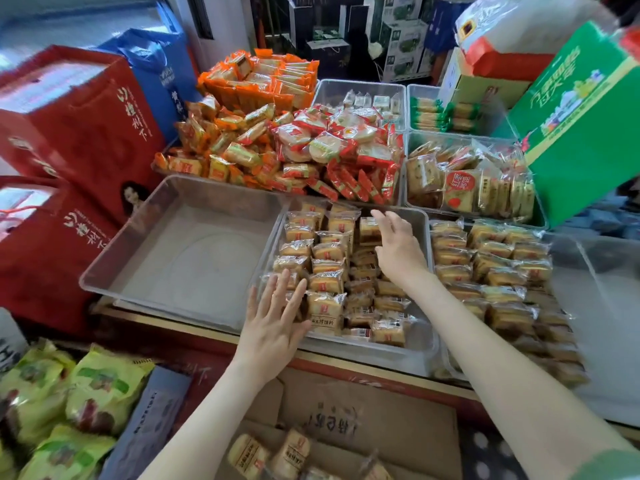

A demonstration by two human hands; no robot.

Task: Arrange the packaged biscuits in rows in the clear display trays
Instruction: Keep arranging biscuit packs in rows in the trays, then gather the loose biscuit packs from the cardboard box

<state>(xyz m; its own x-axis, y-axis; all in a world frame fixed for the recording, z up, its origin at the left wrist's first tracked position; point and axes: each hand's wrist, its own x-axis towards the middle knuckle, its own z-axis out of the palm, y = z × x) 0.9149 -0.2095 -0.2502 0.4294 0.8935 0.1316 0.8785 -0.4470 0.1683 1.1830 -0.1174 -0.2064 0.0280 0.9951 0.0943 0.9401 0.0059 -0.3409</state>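
Note:
A clear display tray point(420, 356) in the middle holds rows of golden packaged biscuits point(327, 251). My left hand point(273, 320) lies flat with straight, spread fingers against the tray's near left corner, touching the front packets. My right hand point(398, 245) reaches over the tray's far right part, fingers relaxed, its fingertips at an upright packet point(369, 227); it holds nothing. An empty clear tray point(121, 258) stands to the left. A third tray point(568, 244) to the right is filled with the same biscuits point(491, 265).
Heaps of orange and red snack packets point(277, 140) rise behind the trays. Red gift bags point(76, 140) stand at the left and a green carton point(585, 133) at the right. A cardboard box point(363, 427) with loose biscuits sits below, beside yellow-green bags point(69, 393).

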